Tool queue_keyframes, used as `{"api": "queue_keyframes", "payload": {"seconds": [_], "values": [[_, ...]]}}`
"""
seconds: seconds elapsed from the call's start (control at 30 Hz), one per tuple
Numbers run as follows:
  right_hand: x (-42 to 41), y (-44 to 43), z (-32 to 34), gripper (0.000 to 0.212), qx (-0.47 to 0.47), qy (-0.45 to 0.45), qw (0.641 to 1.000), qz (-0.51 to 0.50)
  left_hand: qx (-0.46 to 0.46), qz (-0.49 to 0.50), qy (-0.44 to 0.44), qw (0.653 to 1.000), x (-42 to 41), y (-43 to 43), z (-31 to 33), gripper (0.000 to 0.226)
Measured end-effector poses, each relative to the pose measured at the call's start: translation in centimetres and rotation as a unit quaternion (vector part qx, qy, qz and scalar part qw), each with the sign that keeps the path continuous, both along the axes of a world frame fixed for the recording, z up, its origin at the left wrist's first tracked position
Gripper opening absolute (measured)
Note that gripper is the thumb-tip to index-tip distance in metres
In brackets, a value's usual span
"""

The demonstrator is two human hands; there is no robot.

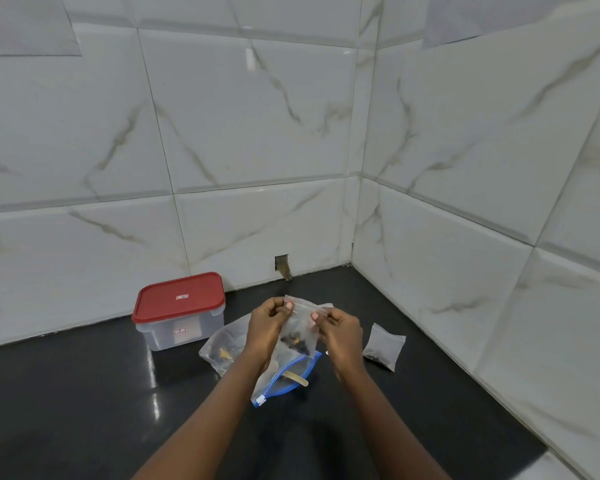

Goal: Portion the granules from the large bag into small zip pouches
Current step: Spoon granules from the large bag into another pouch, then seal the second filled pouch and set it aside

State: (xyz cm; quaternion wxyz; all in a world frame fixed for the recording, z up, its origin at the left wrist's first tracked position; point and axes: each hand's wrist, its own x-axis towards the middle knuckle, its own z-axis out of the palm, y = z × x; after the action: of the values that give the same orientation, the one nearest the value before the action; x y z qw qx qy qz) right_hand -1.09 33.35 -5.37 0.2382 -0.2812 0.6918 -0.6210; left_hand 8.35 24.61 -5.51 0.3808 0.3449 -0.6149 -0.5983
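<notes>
Pinching the small pouch (300,323) by its top strip, we hold one end in our left hand (267,323) and the other in our right hand (342,336). The strip runs side to side between them, granules (297,342) hanging low (right above the big bag (284,379)). Black counter (84,393), white tiled corner (355,150).

Your black tabletop (84,410) carries a red-lidded container (179,311), a blue-zipped large bag (284,379) and, to its right, a filled small pouch (383,346).

Left hand (267,323) and right hand (340,331) pinch a seemingly part-filled pouch (300,325).
</notes>
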Motion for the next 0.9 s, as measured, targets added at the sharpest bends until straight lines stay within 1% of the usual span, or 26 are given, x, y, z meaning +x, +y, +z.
{"api": "queue_keyframes", "payload": {"seconds": [0.03,0.1,0.2,0.33,0.43,0.47,0.57,0.63,0.7,0.77,0.83,0.9], "values": [[-0.6,0.0,0.0,0.012,-0.001,-0.011,1.000,0.002,-0.002,0.001,-0.002,1.000,0.0,-0.1,0.0,0.013],[-1.4,0.1,0.1,0.016,-0.010,-0.026,1.000,0.004,0.009,0.001,0.010,1.000,-0.2,-0.3,-0.1,0.011],[-2.2,0.2,0.5,0.018,-0.023,-0.027,0.999,-0.004,0.020,0.013,0.020,1.000,-0.6,-0.2,-0.2,0.010],[-2.8,0.3,0.3,0.023,-0.007,-0.023,1.000,-0.004,0.022,0.022,0.020,0.999,-1.2,0.2,-0.4,0.007],[-3.0,0.3,0.2,0.033,0.001,-0.012,1.000,-0.025,-0.017,0.031,-0.012,0.999,-1.7,0.5,-0.6,0.016],[-3.0,0.2,0.2,0.034,0.001,-0.015,0.999,-0.031,-0.020,0.036,-0.011,0.999,-1.9,0.7,-0.6,0.019],[-3.0,0.0,-0.1,0.032,-0.011,-0.047,0.998,-0.029,0.000,0.042,0.009,0.999,-2.4,1.3,-0.6,0.014],[-3.1,0.1,-0.3,0.030,-0.017,-0.059,0.998,-0.026,0.020,0.019,0.020,0.999,-2.8,1.7,-0.8,0.009],[-3.1,0.4,-0.3,0.028,-0.016,-0.040,0.999,-0.024,0.015,-0.002,0.011,1.000,-3.2,1.9,-1.2,0.009],[-3.1,0.8,-0.2,0.024,-0.011,-0.021,1.000,-0.010,-0.006,0.013,-0.015,1.000,-3.6,2.0,-1.5,0.007],[-3.0,0.9,-0.2,0.020,0.018,0.007,1.000,0.013,-0.018,0.029,-0.034,0.999,-3.8,2.0,-1.6,0.005],[-3.1,1.0,-0.4,0.022,0.052,0.041,0.998,0.001,-0.027,0.022,-0.057,0.998,-4.3,2.1,-1.6,0.006]]}}
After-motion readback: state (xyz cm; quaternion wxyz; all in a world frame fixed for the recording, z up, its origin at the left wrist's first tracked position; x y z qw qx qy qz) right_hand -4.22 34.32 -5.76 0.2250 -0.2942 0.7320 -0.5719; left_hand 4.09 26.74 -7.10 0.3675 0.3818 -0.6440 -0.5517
